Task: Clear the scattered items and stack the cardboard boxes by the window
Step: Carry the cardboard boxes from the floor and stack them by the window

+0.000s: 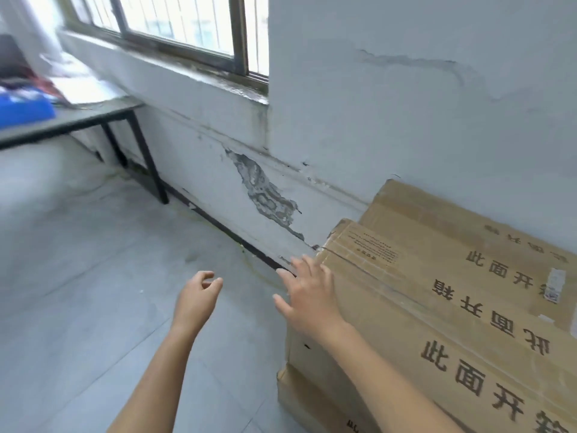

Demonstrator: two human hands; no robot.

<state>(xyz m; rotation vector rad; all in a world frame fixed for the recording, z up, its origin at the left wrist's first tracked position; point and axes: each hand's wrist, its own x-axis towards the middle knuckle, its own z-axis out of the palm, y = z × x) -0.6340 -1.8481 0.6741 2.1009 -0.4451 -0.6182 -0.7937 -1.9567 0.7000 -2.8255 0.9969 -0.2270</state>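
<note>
Right hand point(307, 296) at the top cardboard box's point(406, 326) corner (fingers spread), left hand point(198, 296) loosely curled nearby.

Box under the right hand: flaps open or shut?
Shut. The cardboard box has flaps lying flat, meeting along a seam; none stands up. The right hand rests flat-fingered on its corner.

- Daylight floods through the window point(187, 26), blown out to white between its bars.
- Glare whitens the table point(93, 115) at its far corner by the window; things there smear with motion blur.
- Wall point(406, 89) and floor point(78, 276) are lit softly and evenly, with faint shadows.
- The wide lens slants the sill point(193, 73) and table edge.
- Print on the cardboard box point(437, 307) reads clearly.
</note>
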